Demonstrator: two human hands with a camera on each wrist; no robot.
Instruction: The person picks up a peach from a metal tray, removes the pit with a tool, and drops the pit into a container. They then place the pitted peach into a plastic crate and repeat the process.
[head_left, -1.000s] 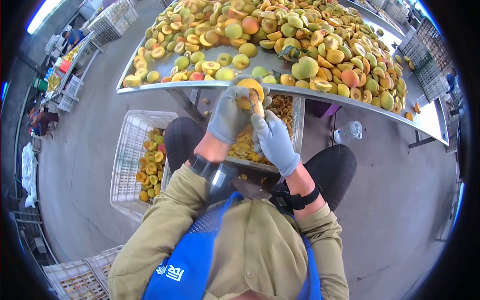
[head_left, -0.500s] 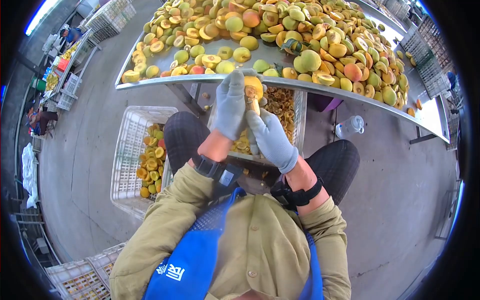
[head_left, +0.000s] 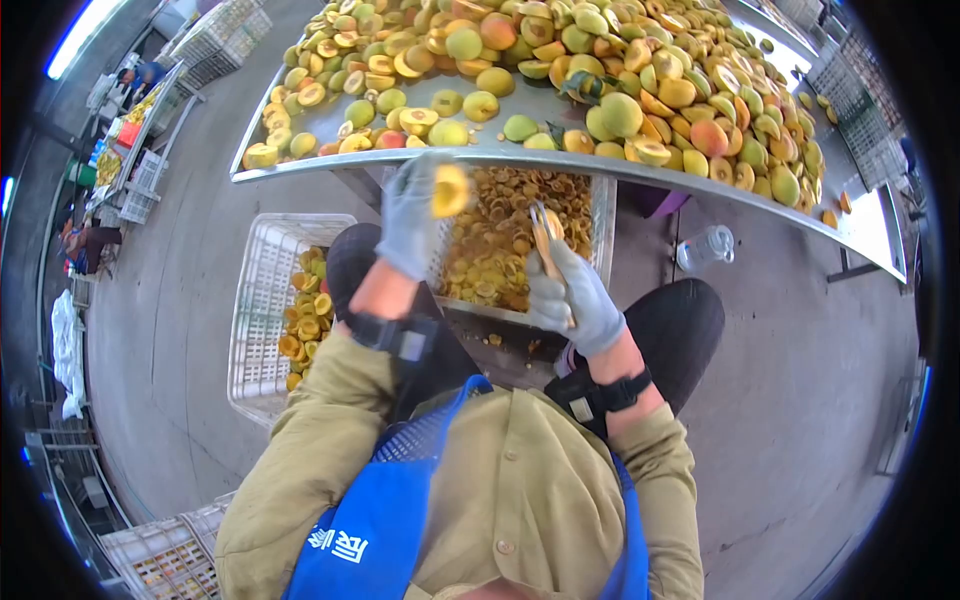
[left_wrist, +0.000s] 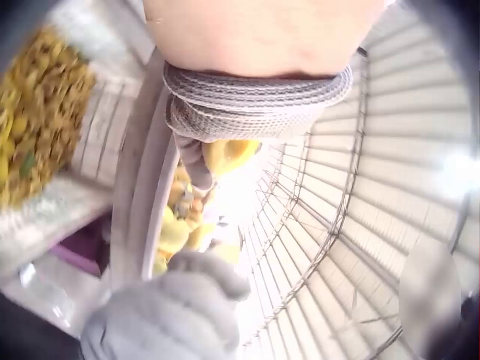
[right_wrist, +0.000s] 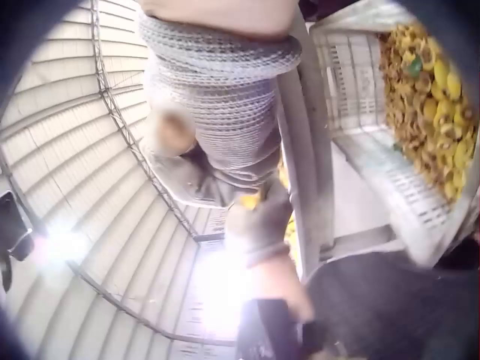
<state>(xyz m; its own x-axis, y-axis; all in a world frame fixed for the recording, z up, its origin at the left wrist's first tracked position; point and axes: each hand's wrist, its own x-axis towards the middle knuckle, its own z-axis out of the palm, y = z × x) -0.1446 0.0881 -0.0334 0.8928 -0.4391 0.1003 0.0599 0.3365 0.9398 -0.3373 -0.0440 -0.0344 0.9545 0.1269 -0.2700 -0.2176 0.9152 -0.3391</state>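
Note:
In the head view my gloved left hand [head_left: 408,215] holds a yellow peach half [head_left: 450,190] just in front of the table edge, slightly blurred. To its right, my gloved right hand [head_left: 580,295] grips a slim wooden-handled tool with a metal tip [head_left: 543,232], the tip pointing up and away from me. Both hands hover near a crate [head_left: 603,235] of brown pits and yellow scraps. The left wrist view shows the peach half [left_wrist: 229,155] below the glove cuff. In the right wrist view, the glove hides most of the tool.
A metal table [head_left: 350,163] bears a big heap of whole and halved peaches [head_left: 620,70]. Left of my knee stands a white crate [head_left: 262,290] with peach halves inside. A clear plastic jug [head_left: 706,247] is on the floor at right. Far left, another person [head_left: 88,240] sits.
My hands have parted: the left moved left with the peach half, while the right drew back down and right with the tool. The tool's tip is now out of the peach half.

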